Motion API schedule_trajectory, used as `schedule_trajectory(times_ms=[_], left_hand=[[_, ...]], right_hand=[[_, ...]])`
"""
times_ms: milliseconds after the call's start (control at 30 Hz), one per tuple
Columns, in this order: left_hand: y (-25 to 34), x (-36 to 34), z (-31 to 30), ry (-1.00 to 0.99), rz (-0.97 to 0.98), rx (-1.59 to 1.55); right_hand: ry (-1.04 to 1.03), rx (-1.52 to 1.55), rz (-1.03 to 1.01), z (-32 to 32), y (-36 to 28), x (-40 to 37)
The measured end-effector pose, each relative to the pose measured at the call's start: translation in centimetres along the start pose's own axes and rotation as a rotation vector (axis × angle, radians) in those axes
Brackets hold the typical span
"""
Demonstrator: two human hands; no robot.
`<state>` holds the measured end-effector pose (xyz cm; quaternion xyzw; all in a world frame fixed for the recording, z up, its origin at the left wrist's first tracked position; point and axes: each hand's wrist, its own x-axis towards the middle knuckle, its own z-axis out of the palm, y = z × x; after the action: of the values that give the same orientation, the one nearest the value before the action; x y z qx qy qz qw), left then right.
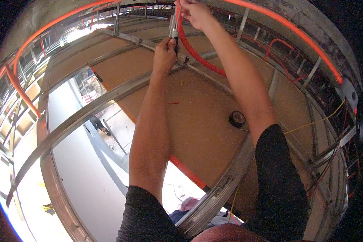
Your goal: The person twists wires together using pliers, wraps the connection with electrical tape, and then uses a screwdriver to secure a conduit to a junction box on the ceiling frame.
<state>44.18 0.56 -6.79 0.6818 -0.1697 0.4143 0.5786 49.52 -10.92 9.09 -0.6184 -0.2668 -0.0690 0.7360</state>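
Observation:
My left hand [164, 55] is raised and closed around the black lower part of a slim grey tool [175, 34], held upright under the slab. What kind of tool it is, I cannot make out. Higher up, at the frame's top edge, my right hand [195, 15] pinches the upper part of an orange corrugated conduit [191, 51]. This conduit curves down past the grey tool and behind my right forearm. The fingertips are partly cut off by the frame edge.
A black tape roll [237, 119] lies on the brown board [197, 133] below my right forearm. Metal ceiling channels [88, 115] cross the view. More orange conduit [294, 30] arcs overhead, ending at a grey box [348, 94]. A bright opening [113, 129] lies at left. Yellow wire [322, 121] hangs right.

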Motion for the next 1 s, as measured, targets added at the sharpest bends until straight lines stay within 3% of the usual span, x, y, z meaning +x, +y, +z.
schedule_trajectory(times_ms=[67,200,300,400,467,800,900,1000], left_hand=[[0.9,-0.1,-0.2,-0.095,-0.086,-0.093],[0.5,0.0,0.4,-0.055,-0.015,-0.133],[0.1,0.2,0.6,-0.079,-0.083,-0.176],[-1.3,0.5,1.0,-0.027,-0.003,-0.108],[-0.7,0.3,0.8,0.133,0.093,-0.012],[0.7,-0.1,0.3,0.154,0.041,0.053],[-0.1,0.3,0.7,0.181,0.071,0.029],[-0.9,0.6,0.8,0.276,0.208,0.158]], right_hand=[[0.031,-0.016,0.007,0.1,-0.2,-0.1],[0.04,0.007,-0.027,0.2,-0.2,-0.3],[0.086,-0.033,-0.001,0.7,-0.6,-0.8],[0.123,-0.056,0.013,1.1,-0.8,-1.1],[0.105,-0.052,-0.007,1.2,-0.7,-1.2],[0.034,-0.02,0.005,1.0,-0.3,-0.5],[0.1,0.027,0.022,1.4,-0.9,-1.0],[-0.011,-0.018,0.045,0.6,-0.3,0.3]])
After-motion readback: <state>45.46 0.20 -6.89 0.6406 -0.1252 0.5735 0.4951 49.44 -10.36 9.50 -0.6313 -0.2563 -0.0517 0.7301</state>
